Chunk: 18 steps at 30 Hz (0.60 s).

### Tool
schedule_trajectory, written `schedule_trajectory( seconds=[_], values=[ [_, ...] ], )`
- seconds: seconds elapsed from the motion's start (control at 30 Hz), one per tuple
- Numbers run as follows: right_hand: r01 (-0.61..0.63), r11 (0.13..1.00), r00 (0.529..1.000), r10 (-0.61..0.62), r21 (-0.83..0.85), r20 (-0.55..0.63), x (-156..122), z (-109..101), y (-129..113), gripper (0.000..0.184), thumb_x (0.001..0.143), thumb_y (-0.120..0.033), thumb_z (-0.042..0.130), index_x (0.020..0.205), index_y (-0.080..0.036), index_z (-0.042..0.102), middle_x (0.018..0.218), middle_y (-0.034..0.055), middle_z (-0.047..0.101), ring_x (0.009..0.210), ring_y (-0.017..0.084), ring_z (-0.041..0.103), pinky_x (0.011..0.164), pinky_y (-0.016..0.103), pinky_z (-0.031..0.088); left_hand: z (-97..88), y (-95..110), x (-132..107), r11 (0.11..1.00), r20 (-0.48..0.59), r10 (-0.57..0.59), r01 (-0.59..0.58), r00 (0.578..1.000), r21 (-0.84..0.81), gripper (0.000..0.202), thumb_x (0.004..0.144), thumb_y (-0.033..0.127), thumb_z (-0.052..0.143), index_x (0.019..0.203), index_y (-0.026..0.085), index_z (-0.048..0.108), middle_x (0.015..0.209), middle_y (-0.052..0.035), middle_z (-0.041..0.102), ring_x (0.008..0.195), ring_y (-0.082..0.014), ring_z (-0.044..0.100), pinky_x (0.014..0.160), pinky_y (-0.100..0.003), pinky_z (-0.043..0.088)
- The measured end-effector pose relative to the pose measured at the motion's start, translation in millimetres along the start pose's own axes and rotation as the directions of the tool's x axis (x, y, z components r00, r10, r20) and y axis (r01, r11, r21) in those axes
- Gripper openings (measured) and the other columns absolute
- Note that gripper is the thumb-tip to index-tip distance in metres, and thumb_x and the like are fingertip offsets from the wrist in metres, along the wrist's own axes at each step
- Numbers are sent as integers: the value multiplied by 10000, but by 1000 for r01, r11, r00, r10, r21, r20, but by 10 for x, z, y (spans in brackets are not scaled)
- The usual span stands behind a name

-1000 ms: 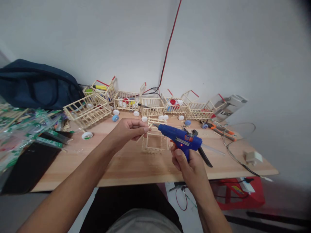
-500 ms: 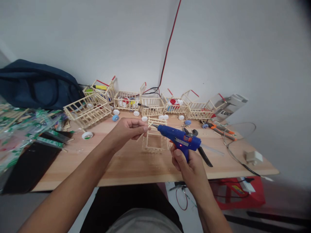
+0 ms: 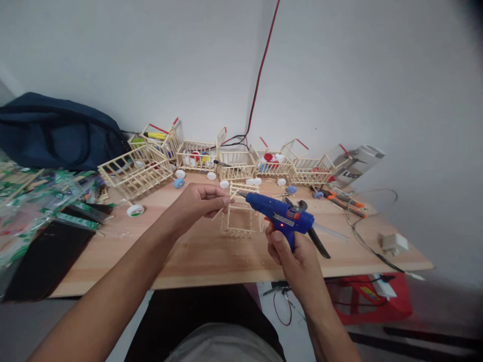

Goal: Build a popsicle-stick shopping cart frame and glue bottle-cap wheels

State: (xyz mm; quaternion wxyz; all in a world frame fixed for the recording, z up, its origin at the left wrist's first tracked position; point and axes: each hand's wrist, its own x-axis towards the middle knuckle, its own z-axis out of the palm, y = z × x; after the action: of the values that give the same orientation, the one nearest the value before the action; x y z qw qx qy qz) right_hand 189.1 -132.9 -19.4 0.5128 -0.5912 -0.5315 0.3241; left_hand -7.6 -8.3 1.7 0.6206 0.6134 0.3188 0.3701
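Note:
My left hand pinches a thin wooden stick between thumb and fingers, its far end slanting up to the right. Wrapped round the grip of a blue hot glue gun, my right hand holds it with the nozzle pointing left, at or very close to the stick's tip. A small red light glows on the gun's side. Below and behind the nozzle, an open frame of wooden sticks stands on the table, partly hidden by my left hand and the gun.
Several small stick-built carts, among them a larger one, line the wall. Plastic packets of sticks and a dark blue bag occupy the left. Pliers, a white adapter and cables lie on the wooden table at right.
The glue gun has shifted very slightly to the right, its nozzle tip still by the stick's end. My left hand keeps its pinch in nearly the same place.

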Motion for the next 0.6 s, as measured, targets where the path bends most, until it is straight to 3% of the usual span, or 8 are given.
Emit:
schedule_trajectory(
  seconds=[0.33, 0.5, 0.6],
  values=[
    [42, 999, 999, -41, -32, 23, 15, -48, -4, 384, 907, -535, 507, 926, -162, 598, 648, -8, 525, 488, 99, 409, 442, 226, 322, -54, -48, 5, 999, 55, -8, 10, 998, -37, 226, 748, 354, 746, 764, 132, 707, 648, -22, 651, 468, -46, 403, 431, -181, 263],
    [94, 991, 995, -93, -90, 20, 0, -42, -40, 396, 929, -530, 475, 932, -164, 625, 562, -42, 433, 496, 110, 366, 492, 250, 304, -85, -27, 2, 972, 149, -65, 97, 987, -215, 260, 723, 360, 784, 805, 123, 719, 631, -12, 623, 483, -43, 432, 440, -162, 286],
    [65, 998, 997, -64, -6, 38, -35, 5, -80, 432, 932, -560, 448, 935, -162, 615, 538, -56, 389, 475, 104, 338, 469, 247, 256, -98, -26, 18, 932, 122, -75, 113, 990, -344, 255, 706, 335, 809, 797, 118, 712, 654, -10, 620, 505, -37, 448, 466, -150, 342]
  ],
)
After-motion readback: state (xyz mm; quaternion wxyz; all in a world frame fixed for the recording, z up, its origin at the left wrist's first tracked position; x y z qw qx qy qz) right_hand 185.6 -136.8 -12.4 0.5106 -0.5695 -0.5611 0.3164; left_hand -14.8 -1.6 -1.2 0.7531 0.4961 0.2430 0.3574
